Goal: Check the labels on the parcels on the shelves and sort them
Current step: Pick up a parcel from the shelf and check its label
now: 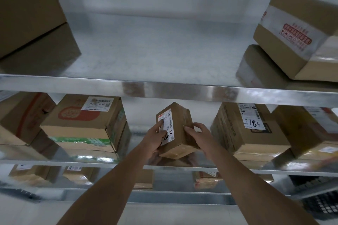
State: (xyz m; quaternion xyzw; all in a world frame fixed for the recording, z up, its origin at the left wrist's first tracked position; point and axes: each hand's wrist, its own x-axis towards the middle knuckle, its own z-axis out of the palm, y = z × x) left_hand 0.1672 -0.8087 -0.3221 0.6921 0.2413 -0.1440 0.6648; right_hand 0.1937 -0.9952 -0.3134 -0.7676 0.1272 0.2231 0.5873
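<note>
Small brown parcel (180, 129) held in front of the middle shelf (182, 167), tilted, lower end just above the shelf edge. White label (167, 127) on its left face, barcode printed along it and handwritten digits in black marker, partly covered by fingers.

Left hand (155, 138) grips the parcel's left side, fingers laid over the label, thumb underneath. Right hand (198, 134) grips the right side, fingers curled onto the brown face. Both hands clamped on the same parcel, forearms bare, reaching up from below.

Middle shelf, left: box with red print and green tape (86, 124), white label on top, stacked on another carton. Further left, a plain carton (22, 117), partly cut off. Middle shelf, right: box marked 7786 (247, 129) in marker on its label; beside it another carton (309, 131), blurred.

Upper shelf (164, 86): large brown carton (27, 12) at far left; two stacked boxes at far right, the top one (300, 33) taped, with red printing.

Lower shelf: several small parcels (36, 174), blurred, labels unreadable. Dark crate (321, 204) at lower right.
</note>
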